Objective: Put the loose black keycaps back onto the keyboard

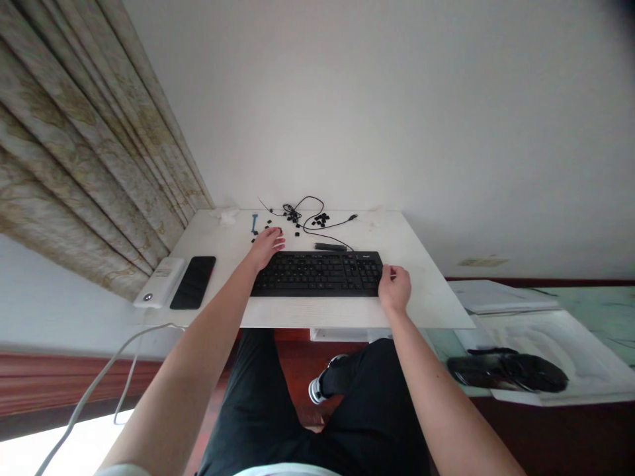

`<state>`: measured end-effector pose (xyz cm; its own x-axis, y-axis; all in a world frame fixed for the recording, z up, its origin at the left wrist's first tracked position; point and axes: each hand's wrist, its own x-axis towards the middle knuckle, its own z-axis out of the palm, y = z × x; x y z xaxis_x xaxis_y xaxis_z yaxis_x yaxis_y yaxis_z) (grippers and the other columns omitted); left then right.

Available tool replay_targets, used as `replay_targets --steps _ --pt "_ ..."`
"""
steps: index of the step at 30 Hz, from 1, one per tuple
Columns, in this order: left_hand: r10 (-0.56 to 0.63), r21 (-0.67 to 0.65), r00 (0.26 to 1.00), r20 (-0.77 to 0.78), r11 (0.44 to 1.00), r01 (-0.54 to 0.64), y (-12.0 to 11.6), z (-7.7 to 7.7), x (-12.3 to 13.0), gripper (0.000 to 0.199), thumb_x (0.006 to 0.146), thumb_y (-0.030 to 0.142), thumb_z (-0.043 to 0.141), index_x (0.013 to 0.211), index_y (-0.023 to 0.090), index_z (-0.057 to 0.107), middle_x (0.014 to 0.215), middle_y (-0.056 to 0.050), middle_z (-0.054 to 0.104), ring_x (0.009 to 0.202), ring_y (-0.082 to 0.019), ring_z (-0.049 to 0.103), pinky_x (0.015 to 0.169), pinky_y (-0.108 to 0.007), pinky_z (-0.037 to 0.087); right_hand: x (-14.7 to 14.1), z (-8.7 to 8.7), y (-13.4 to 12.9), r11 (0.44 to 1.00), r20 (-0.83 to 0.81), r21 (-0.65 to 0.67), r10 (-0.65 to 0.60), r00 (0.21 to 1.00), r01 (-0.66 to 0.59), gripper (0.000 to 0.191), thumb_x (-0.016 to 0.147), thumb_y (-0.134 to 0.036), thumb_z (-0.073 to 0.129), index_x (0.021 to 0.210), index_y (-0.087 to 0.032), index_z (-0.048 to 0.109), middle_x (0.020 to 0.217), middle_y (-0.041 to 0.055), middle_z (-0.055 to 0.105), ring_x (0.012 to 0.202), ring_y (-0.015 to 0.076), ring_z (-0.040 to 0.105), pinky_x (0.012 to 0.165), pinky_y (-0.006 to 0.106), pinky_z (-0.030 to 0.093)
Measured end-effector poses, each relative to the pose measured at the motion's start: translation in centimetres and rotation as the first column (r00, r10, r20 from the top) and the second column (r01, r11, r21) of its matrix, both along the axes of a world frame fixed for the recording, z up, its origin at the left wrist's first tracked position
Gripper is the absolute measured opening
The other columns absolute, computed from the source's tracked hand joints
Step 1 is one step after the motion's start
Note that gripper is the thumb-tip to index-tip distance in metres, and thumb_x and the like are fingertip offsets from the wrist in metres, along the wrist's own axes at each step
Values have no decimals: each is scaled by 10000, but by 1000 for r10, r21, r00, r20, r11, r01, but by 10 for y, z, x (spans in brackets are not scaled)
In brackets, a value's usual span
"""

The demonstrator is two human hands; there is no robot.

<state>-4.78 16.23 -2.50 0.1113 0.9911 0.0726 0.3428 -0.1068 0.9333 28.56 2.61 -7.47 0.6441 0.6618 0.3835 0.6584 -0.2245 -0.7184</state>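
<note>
A black keyboard (317, 274) lies flat on the white desk, and several dark gaps show among its keys at the left. My left hand (266, 247) is above the keyboard's back left corner. Its fingers are closed, with a small black piece at the tips that looks like a keycap. My right hand (395, 288) has curled fingers gripping the keyboard's right edge. Several loose black keycaps (321, 219) are scattered behind the keyboard. A blue tool (254, 223) lies behind my left hand. The coiled black cable (292, 213) rests among the keycaps.
A dark strip-shaped piece (330, 247) lies just behind the keyboard. To the left are a black phone (193, 283) and a white box-shaped device (161, 284). A curtain (74, 132) hangs at the left. Right of the desk, a black object (506, 371) lies on an opened white box (570, 337).
</note>
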Motion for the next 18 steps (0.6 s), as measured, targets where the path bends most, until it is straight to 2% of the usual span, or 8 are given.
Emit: replay_targets --steps 2,4,6,8,11,13,16,18 --pt "60 -180 880 472 983 30 -15 6 3 230 993 305 437 982 175 627 933 -83 662 763 -131 628 764 -297 526 1 -1 0 1000 7 15 4 1000 -4 356 908 -468 439 837 -167 615 850 107 611 752 216 519 768 361 416" --pt "149 -300 585 797 939 170 -32 13 5 189 977 291 496 899 174 622 889 -57 652 732 -113 609 742 -268 513 2 -3 0 1000 8 18 8 1000 -8 345 903 -459 446 838 -166 616 848 106 609 745 215 515 766 365 419" --pt "172 -306 403 899 904 297 -48 20 7 173 974 257 510 872 173 622 862 -41 648 716 -103 598 713 -248 499 2 -1 1 1000 2 28 4 1000 -4 323 897 -437 456 839 -161 613 850 106 603 736 212 507 767 373 426" --pt "147 -274 324 935 878 393 -64 27 8 161 976 236 510 885 172 627 871 -37 652 726 -106 601 701 -247 493 -2 7 2 998 19 70 4 1000 -5 294 893 -413 473 839 -157 609 848 106 593 758 216 509 788 387 434" --pt "53 -213 307 950 829 517 -84 34 10 127 966 254 542 929 177 636 929 -41 656 779 -123 615 715 -264 496 -28 36 0 976 88 184 106 990 -121 255 897 -391 512 861 -159 612 867 101 589 829 224 531 824 394 449" --pt "-39 -172 329 943 790 588 -94 37 10 115 947 281 583 958 181 640 971 -47 651 814 -132 615 729 -271 498 -58 65 -4 920 88 234 300 950 -313 236 908 -389 538 925 -170 624 914 87 598 788 196 544 762 356 472" --pt "-186 -151 423 887 748 646 -105 40 9 173 926 348 622 1000 194 641 1035 -63 636 861 -146 608 755 -286 499 -108 110 -10 698 113 149 692 713 -701 235 898 -345 602 1094 -221 642 1019 73 617 823 181 580 750 333 499" --pt "-258 -169 515 818 747 642 -111 40 9 232 927 416 609 1025 208 638 1072 -73 625 888 -159 603 776 -306 502 -133 130 -12 541 117 75 830 546 -838 284 887 -300 634 1168 -261 649 1125 78 608 951 199 598 828 352 508"
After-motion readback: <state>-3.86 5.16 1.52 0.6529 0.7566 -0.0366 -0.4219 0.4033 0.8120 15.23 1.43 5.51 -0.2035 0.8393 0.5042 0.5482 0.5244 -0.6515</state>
